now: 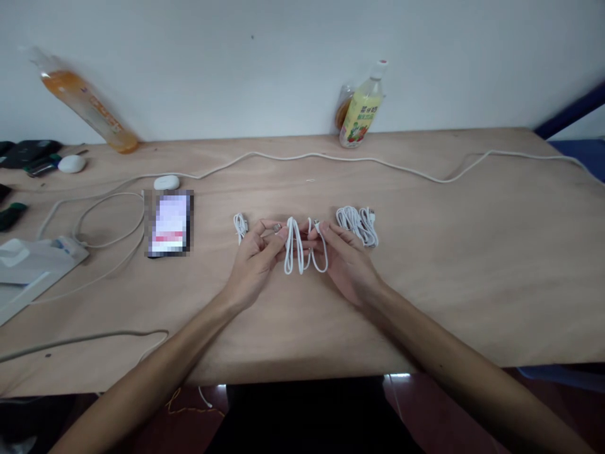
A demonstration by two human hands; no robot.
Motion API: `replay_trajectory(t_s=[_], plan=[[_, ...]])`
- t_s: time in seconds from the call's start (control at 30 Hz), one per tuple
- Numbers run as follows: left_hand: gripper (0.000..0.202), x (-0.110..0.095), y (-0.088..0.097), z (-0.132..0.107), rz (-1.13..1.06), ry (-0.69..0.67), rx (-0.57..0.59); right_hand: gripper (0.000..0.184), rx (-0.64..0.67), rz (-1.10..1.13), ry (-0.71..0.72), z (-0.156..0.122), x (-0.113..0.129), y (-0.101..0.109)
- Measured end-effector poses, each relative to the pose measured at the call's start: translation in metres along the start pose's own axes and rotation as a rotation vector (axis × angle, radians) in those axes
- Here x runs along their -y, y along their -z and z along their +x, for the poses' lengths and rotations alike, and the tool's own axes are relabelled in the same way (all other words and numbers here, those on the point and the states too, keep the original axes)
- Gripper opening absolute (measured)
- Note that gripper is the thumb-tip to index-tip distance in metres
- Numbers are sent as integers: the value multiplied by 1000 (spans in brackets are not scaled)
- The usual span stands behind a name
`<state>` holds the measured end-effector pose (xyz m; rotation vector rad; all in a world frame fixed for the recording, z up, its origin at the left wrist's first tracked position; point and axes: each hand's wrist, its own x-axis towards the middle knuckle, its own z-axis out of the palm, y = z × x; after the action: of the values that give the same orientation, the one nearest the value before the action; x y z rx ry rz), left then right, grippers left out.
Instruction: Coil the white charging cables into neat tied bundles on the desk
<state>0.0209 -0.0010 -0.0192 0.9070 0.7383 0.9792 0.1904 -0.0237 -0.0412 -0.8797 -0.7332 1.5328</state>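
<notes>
A white USB cable (293,255) hangs in loose loops between my two hands, above the middle of the table. My left hand (259,255) is closed on one side of it, with a metal plug showing by the thumb. The fingers of my right hand (344,257) pinch the cable's other end near its connector. Just behind my left hand lies a small coiled white cable (240,224), partly hidden by the fingers. Several bundled white cables (359,224) lie on the table beyond my right hand.
A phone (170,224) lies left, with a white earbud case (166,182) behind it. A long white cord (331,157) crosses the table (449,271). By the wall stand an orange drink bottle (89,107) and a yellow drink bottle (363,110). A tissue pack (38,265) lies far left.
</notes>
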Motion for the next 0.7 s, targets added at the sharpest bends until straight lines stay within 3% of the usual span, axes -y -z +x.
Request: replay_trajectory(t_s=[0.33,0.5,0.7], plan=[[37,-1,0,-3,150,-62,19,36,56,53,-33,-3,2,-7],[26,-2,-1,-4,263,-166,-66,48,24,43,-39,-2,0,-7],[24,-5,-5,-6,338,-182,-118,59,-8,1,-39,-1,-1,-6]])
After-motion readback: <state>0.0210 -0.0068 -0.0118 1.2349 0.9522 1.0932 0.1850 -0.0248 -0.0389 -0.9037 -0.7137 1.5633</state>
